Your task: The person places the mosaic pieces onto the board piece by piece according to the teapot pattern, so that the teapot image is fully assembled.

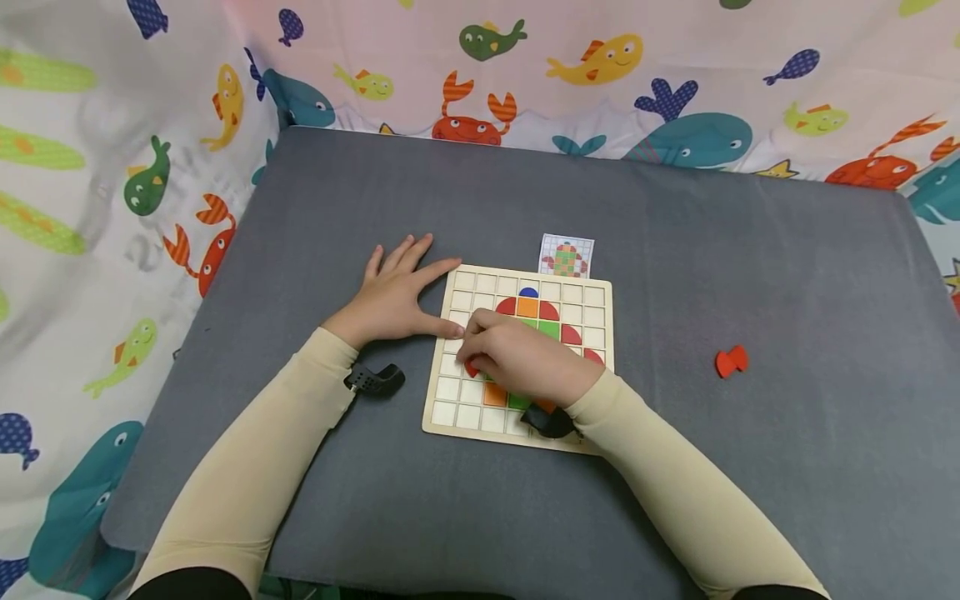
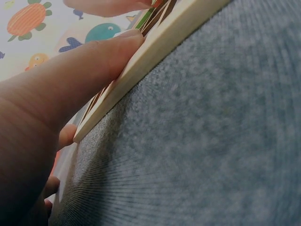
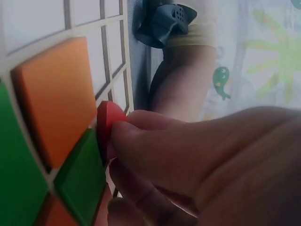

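A wooden grid board (image 1: 480,434) lies on the grey table, with red, orange, green and blue tiles set in its squares. My right hand (image 1: 525,354) is over the board's middle. Its thumb and forefinger pinch a small red tile (image 3: 109,112) with a curved edge, at a square beside an orange tile (image 3: 59,99) and a green tile (image 3: 84,176). My left hand (image 1: 390,304) spreads its fingers at the board's left side. Its thumb (image 2: 113,49) rests on the board's edge. The right hand and forearm hide part of the pattern.
A small printed card (image 1: 551,260) with a coloured grid pattern lies at the board's far edge, partly behind it. To the right, red pieces (image 1: 731,361) lie together on the table. A curtain (image 1: 405,50) with sea animals hangs along the back and left sides.
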Action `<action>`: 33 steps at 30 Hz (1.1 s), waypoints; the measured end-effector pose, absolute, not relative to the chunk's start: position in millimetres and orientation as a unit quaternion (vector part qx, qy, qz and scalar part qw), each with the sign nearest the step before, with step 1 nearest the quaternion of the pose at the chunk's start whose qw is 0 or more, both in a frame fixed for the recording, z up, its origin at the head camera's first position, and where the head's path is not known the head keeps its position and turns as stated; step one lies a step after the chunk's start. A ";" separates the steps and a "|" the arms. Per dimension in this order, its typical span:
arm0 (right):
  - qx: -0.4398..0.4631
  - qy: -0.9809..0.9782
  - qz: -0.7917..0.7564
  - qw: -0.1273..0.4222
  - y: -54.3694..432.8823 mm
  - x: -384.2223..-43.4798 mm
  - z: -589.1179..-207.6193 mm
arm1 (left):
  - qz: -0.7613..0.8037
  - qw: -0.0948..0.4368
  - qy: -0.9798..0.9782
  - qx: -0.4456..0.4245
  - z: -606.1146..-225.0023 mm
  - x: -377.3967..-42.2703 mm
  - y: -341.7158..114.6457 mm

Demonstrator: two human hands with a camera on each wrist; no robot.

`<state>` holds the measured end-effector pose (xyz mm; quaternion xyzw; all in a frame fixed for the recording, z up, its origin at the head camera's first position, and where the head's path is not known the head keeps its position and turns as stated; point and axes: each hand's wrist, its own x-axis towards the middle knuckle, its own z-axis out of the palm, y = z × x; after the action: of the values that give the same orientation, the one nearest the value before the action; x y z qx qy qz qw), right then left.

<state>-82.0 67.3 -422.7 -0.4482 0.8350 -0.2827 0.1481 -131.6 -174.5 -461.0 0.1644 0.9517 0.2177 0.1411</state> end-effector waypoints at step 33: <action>-0.459 0.842 -0.244 0.146 70.3 -77.4 -421.9 | 0.216 0.143 0.952 0.162 -459.7 -131.9 -173.8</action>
<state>-77.4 70.3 -421.9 -0.4592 0.8417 -0.2438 0.1460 -131.9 -173.8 -459.7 0.1617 0.9523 0.2160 0.1428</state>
